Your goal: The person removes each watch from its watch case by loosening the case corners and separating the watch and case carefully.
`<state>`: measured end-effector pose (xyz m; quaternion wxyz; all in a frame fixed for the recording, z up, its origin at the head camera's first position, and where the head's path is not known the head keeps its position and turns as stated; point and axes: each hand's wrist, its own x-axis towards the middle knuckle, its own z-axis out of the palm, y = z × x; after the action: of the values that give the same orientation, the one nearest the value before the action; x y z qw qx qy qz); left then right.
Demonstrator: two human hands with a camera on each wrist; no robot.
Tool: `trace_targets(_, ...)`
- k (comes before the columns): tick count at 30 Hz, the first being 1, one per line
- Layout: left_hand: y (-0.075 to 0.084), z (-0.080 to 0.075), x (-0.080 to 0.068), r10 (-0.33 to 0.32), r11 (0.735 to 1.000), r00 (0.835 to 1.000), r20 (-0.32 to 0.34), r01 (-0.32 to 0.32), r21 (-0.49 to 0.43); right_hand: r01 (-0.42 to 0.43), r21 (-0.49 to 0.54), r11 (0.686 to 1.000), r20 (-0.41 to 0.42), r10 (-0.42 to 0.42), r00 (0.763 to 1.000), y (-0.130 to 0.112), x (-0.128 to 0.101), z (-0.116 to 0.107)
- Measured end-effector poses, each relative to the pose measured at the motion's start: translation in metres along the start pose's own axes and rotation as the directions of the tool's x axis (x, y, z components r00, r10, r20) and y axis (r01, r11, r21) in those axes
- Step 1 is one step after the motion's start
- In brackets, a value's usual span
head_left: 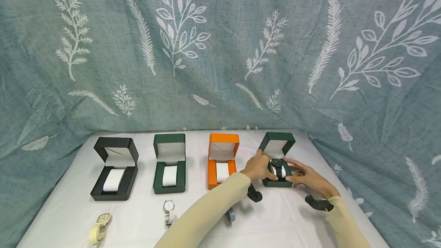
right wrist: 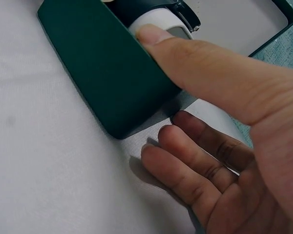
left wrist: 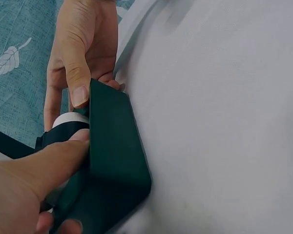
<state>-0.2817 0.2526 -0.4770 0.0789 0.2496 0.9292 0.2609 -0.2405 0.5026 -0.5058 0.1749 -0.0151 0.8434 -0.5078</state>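
A black watch wraps a white cushion inside the right-hand green watch box, whose lid stands raised. From the left, my left hand grips this box, its thumb over the front rim beside the black strap and other fingertips low at the side. On the opposite side my right hand holds the box too. Its thumb lies over the rim against the cushion, while the other fingers curve beside the box's side wall.
Leftward stand an orange box, another green box and a black box, all with raised lids and white cushions. In front lie a cream watch, a white-strapped watch and a grey-blue band, partly behind my left sleeve.
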Motion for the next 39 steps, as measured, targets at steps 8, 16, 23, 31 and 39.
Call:
trace_targets(8,0.002,-0.001,-0.006,-0.025,0.997,0.999,-0.024,0.024,-0.073,-0.004,-0.001,1.000,-0.011,0.004,1.000,0.001,-0.002,0.000)
trace_targets(16,0.005,-0.003,-0.007,-0.016,0.996,0.999,-0.038,0.012,-0.092,-0.008,0.005,1.000,-0.014,0.008,1.000,0.001,-0.001,0.000)
trace_targets(23,-0.001,-0.002,-0.004,0.033,0.992,0.998,-0.045,-0.038,-0.122,-0.006,0.014,1.000,-0.006,0.006,1.000,0.000,-0.001,-0.001)
trace_targets(31,-0.005,-0.001,-0.005,0.069,0.991,0.996,-0.065,-0.075,-0.107,0.029,0.011,1.000,0.004,-0.029,1.000,0.001,0.000,-0.001)
trace_targets(39,-0.010,0.004,-0.005,0.135,0.987,0.986,-0.097,-0.142,-0.068,0.012,0.025,1.000,0.015,-0.013,1.000,0.006,0.000,-0.002)
